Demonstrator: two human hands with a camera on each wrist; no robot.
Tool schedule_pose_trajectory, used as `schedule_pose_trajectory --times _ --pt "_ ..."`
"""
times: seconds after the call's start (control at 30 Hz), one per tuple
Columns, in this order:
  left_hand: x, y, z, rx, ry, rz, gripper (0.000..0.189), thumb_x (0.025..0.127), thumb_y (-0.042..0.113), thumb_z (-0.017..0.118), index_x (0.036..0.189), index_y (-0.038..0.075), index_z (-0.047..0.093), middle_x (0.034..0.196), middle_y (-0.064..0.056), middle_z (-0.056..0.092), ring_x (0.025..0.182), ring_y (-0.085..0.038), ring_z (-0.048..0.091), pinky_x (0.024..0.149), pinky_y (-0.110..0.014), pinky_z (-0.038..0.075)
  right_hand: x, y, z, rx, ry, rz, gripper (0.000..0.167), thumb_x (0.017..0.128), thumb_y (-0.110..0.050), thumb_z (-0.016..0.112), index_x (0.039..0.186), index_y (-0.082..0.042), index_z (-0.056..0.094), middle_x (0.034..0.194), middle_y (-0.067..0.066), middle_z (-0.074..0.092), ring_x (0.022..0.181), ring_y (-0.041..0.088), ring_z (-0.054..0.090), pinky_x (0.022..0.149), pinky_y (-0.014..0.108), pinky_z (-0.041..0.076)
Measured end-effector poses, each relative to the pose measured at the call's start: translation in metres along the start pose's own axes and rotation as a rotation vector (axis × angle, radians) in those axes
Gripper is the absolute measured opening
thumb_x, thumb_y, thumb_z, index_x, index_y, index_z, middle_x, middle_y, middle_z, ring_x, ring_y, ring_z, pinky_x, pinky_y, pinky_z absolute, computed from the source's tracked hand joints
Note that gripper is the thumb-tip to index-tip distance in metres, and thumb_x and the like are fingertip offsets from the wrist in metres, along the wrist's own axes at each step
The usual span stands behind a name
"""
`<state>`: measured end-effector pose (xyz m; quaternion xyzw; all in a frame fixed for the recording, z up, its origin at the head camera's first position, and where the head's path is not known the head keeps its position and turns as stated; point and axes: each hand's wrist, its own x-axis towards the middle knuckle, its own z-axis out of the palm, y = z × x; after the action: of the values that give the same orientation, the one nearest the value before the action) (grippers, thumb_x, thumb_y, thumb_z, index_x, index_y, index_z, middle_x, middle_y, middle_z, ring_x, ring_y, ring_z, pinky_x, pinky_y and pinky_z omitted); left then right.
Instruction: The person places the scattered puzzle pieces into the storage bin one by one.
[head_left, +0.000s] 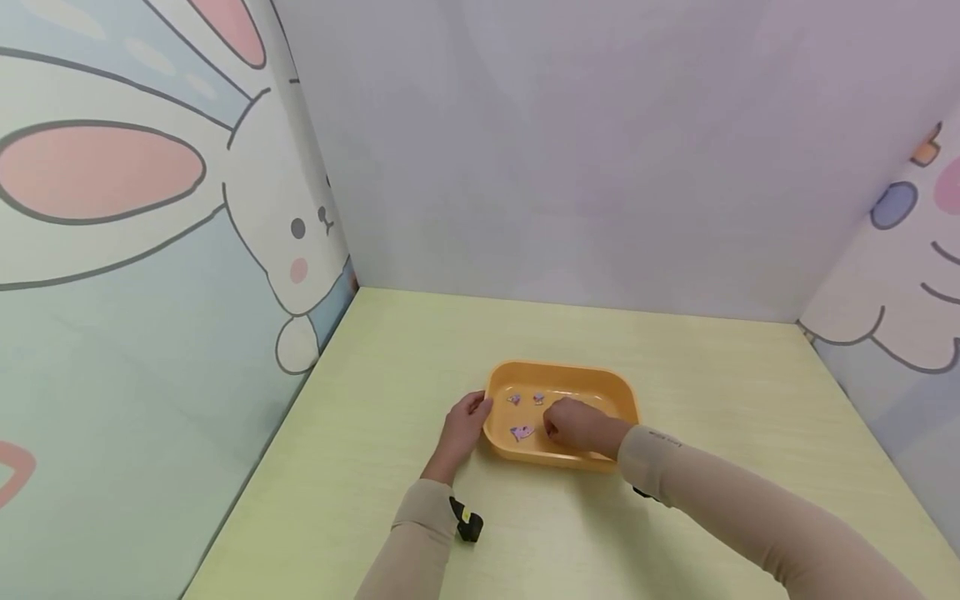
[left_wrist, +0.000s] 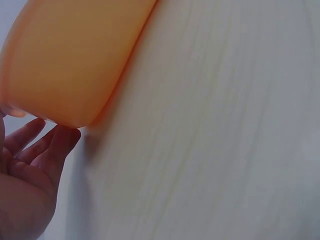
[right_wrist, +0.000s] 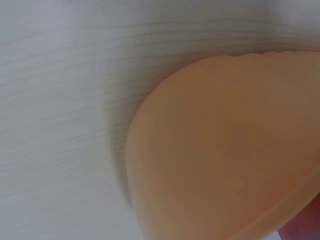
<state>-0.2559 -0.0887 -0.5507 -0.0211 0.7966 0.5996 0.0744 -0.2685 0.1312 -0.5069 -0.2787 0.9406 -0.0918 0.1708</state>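
A shallow orange plastic tray [head_left: 525, 457] stands on the table, its outer wall filling much of both wrist views. My left hand [head_left: 462, 427] holds the tray's left edge, with the thumb at the rim and the fingers [left_wrist: 62, 140] against the outer wall. Curled fingers of my right hand [head_left: 576, 423] reach down inside the tray, near its middle; whatever lies under them is hidden. To the left of that hand lie small flat pink-and-purple cartoon pieces: a larger one [head_left: 521, 432] in front, and two smaller ones, one at left [head_left: 513, 400] and one beside it [head_left: 538, 399].
The pale yellow wood-grain table [head_left: 420, 333] meets a plain wall [head_left: 570, 167] at the back. Side walls carry cartoon animal pictures, a rabbit [head_left: 277, 225] on the left one. A black strap device [head_left: 467, 521] sits on the left wrist.
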Motion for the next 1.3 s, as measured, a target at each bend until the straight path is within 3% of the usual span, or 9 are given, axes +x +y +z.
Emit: schedule_pose_trajectory --times 0.4,0.6,0.73,0.9,1.3 --pt "0.0 0.0 0.001 0.008 0.003 0.011 0.045 0.102 0.035 0.051 0.134 0.004 0.056 0.129 -0.013 0.059 0.115 -0.027 0.058 0.095 -0.041 0.049 -0.011 0.007 -0.003 0.041 0.074 0.006 0.014 0.092 -0.012 0.069 0.078 -0.009 0.065 0.07 -0.003 0.05 0.068 0.016 0.046 0.065 0.034 0.04" --pt "-0.002 0.0 0.001 -0.007 -0.009 0.0 0.045 0.102 0.036 0.051 0.135 0.004 0.056 0.13 -0.013 0.059 0.115 -0.027 0.058 0.094 -0.04 0.049 -0.021 0.006 -0.014 0.071 0.072 0.028 0.004 0.092 -0.006 0.068 0.091 -0.004 0.071 0.083 0.001 0.063 0.077 0.019 0.057 0.074 0.036 0.051" --pt "-0.002 0.001 0.002 -0.009 -0.005 0.003 0.045 0.102 0.035 0.051 0.135 0.004 0.056 0.128 -0.013 0.059 0.113 -0.027 0.059 0.093 -0.04 0.05 -0.033 0.007 -0.031 0.101 0.115 0.017 0.01 0.089 0.003 0.065 0.097 0.001 0.071 0.093 0.007 0.068 0.088 0.025 0.064 0.078 0.039 0.054" --pt "-0.002 0.001 0.001 -0.004 -0.001 0.015 0.046 0.102 0.035 0.051 0.135 0.003 0.055 0.128 -0.014 0.06 0.112 -0.027 0.059 0.093 -0.04 0.05 -0.053 0.013 -0.049 0.121 0.184 -0.011 0.009 0.089 0.004 0.066 0.097 0.004 0.07 0.092 0.008 0.068 0.087 0.026 0.064 0.077 0.039 0.055" --pt "-0.002 0.001 0.001 0.007 -0.004 0.019 0.048 0.103 0.036 0.05 0.136 0.002 0.054 0.128 -0.015 0.059 0.113 -0.028 0.058 0.094 -0.041 0.049 -0.092 0.033 -0.056 0.15 0.261 0.049 0.011 0.086 0.004 0.068 0.097 0.003 0.07 0.091 0.008 0.067 0.083 0.024 0.063 0.075 0.04 0.055"
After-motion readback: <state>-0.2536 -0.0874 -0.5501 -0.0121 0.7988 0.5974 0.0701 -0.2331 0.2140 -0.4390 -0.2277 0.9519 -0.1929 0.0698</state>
